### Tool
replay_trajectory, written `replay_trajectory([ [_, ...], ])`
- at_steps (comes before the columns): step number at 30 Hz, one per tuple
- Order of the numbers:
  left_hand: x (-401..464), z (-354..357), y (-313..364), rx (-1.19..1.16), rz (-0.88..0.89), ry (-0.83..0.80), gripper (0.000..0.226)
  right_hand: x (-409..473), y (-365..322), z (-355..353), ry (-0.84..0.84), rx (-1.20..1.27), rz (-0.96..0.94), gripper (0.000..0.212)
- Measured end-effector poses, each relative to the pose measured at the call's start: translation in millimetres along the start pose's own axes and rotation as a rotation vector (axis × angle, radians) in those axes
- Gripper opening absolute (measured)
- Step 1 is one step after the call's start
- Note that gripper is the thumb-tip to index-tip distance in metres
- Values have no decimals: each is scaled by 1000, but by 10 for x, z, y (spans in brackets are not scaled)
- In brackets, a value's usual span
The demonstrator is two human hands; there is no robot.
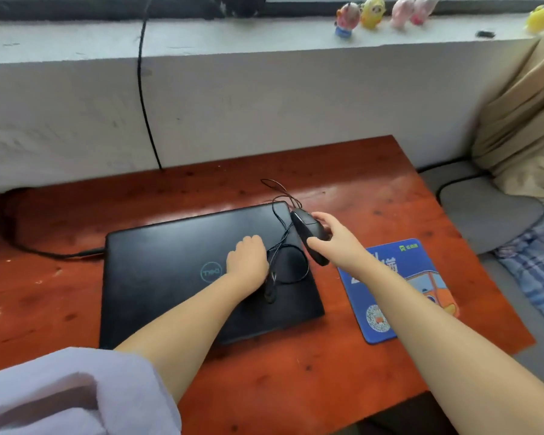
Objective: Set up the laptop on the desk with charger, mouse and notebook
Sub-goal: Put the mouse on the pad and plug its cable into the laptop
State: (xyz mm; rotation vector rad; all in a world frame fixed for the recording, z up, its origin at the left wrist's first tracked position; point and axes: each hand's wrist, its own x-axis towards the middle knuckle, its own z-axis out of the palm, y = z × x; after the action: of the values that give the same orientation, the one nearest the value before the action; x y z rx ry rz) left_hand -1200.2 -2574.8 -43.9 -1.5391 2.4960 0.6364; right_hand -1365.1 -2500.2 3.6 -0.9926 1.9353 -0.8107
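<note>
The wired mouse (310, 235) is lifted off the desk and tilted on edge in the right hand (330, 240), thumb on its near side and fingers wrapped round the far side, just above the right rear corner of the closed black Dell laptop (182, 277). It looks light, hard-shelled and smooth, so a grip across its 2 flanks should hold it well; the awkward part is likely the thin mouse cable (283, 246), limp and looped over the lid, which could snag or drag. The left hand (247, 257) rests on the lid with fingers curled under, seemingly closed on the cable near its plug end (270, 291), though the pinch itself is hidden. The laptop lies flat with a charger lead (76, 254) at its left edge. To its right a blue mouse pad (399, 290) lies bare, soft and grippy by its look. The reddish wooden desk (296, 372) is glossy, set against a pale wall under a sill with small toy figures (372, 12). No notebook is in view.
</note>
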Motion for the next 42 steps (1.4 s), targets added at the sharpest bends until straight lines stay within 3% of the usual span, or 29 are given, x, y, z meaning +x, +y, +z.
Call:
replay_trajectory([
  [3, 50, -47, 17, -103, 4, -43, 12, -49, 250, -246, 105, -207, 17, 62],
  [6, 103, -94, 128, -194, 68, -35, 11, -169, 642, -553, 191, -554, 109, 67],
  [9, 166, -138, 402, -290, 121, -26, 15, -311, 1046, -807, 220, -749, 226, 71],
  [14, 253, -119, 867, -473, 144, -74, 20, -450, 1475, -980, 258, -792, 354, 74],
  [19, 328, -137, 1067, -739, 125, -123, 32, -418, 1373, -1040, 150, -774, 388, 73],
  [21, 380, -195, 1102, -749, 144, -106, 26, -330, 1137, -1112, 239, -726, 255, 66],
  [24, 443, -292, 1154, -512, 255, -97, 26, -119, 553, -1149, 418, -430, -247, 43],
  [27, 474, -384, 1191, -349, 392, -21, 28, 171, 6, -992, 162, -357, -494, 35],
  [29, 493, -456, 1159, -422, 412, 24, 23, 371, -157, -878, -91, -436, -416, 30],
  [31, 547, -485, 1081, -453, 375, 36, 18, 541, -169, -808, -231, -467, -309, 29],
  [35, 698, -408, 868, -442, 258, -71, 26, 771, -50, -793, -278, -497, -284, 39],
  [39, 960, -251, 572, -90, 96, 53, 35, 954, 191, -758, -327, -460, -186, 29],
  [42, 1140, -133, 510, 38, 44, 49, 34, 1077, 270, -679, -344, -434, -157, 27],
])
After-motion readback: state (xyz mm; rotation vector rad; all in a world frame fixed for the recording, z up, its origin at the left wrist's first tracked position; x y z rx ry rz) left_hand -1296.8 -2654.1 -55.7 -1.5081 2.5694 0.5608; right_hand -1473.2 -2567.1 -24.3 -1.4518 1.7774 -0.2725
